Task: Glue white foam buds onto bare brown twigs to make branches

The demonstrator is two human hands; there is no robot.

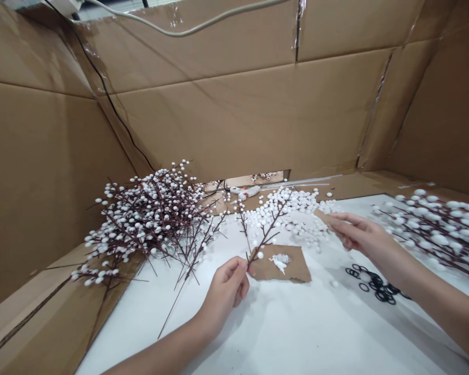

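My left hand (pixel 229 284) pinches the lower end of a dark brown branch (pixel 266 237), which points up and to the right with a white ball near its base. Beside it lies a cardboard square (pixel 299 265) bearing a white glue-like blob (pixel 280 262). My right hand (pixel 354 230), raised to the right over the white board, has its fingers closed on a small cardboard piece (pixel 323 217). Beyond the hands, many loose white balls (pixel 297 200) are spread out.
A large pile of white-berried branches (pixel 152 208) stands at left, with bare twigs (pixel 195 250) beside it. More berried branches (pixel 441 229) lie at right. Black rings (pixel 379 286) sit below my right forearm. A glue gun (pixel 245 192) rests near the cardboard wall (pixel 219 114).
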